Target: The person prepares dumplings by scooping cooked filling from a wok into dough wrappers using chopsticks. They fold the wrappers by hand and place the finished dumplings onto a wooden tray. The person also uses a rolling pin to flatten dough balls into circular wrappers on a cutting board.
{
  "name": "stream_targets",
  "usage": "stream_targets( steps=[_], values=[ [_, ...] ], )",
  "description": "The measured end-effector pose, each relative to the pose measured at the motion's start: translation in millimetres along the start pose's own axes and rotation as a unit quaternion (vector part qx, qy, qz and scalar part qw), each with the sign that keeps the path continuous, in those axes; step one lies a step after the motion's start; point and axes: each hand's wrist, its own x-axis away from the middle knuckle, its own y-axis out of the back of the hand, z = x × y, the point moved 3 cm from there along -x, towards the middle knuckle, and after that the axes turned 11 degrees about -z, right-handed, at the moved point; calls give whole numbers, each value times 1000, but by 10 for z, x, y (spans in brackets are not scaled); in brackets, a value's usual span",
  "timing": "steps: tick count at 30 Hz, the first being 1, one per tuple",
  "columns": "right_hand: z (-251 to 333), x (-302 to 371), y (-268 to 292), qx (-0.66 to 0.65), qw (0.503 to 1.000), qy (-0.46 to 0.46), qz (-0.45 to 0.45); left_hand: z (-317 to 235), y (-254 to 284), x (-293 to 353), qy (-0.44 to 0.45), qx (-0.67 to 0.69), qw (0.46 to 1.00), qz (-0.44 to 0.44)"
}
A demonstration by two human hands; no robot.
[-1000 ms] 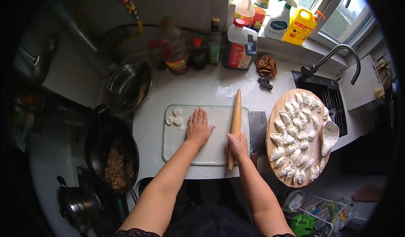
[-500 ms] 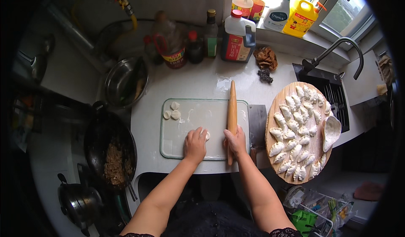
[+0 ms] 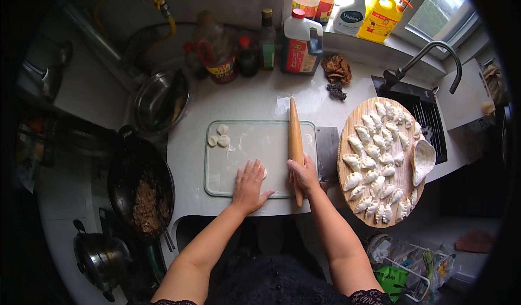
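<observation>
My left hand point(image 3: 249, 187) lies flat on the glass board point(image 3: 217, 166), fingers stretched out, against a small piece of dough point(image 3: 265, 173) that shows only at its right side. My right hand point(image 3: 304, 174) is wrapped round the lower part of a wooden rolling pin point(image 3: 294, 134), which points away from me along the board's right side. Three small dough pieces point(image 3: 223, 141) sit together near the board's far left corner. Traces of flour mark the glass.
Right of the board lie a cleaver point(image 3: 327, 147) and a round wooden board point(image 3: 347, 136) with several dumplings and a floury scoop point(image 3: 423, 162). A wok point(image 3: 115, 166) with brown filling point(image 3: 145, 207) stands left. Bottles point(image 3: 303, 44) and a steel bowl point(image 3: 142, 107) line the back.
My left hand has flattened out, its fingers straightening from a curled pose over the dough. The right hand keeps its hold on the rolling pin. The whole view has shifted slightly.
</observation>
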Motion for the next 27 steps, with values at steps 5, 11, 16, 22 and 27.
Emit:
stream_targets(
  steps=[5, 11, 16, 22, 27],
  values=[
    [236, 101, -148, 84, 996, 36, 10, -24, -134, 51, -3, -47, 996, 81],
    [268, 215, -181, 338, 883, 322, 55, -31, 75, 274, 92, -46, 994, 28],
    [315, 573, -422, 547, 739, 367, 142, 364, 216, 620, 149, -53, 970, -182],
    [33, 508, -668, 638, 621, 455, 9, 627, 185, 217, 203, -90, 975, -25],
    [-65, 357, -681, 631, 660, 404, -57, 643, 256, -47, 165, -121, 979, -27]
  ],
)
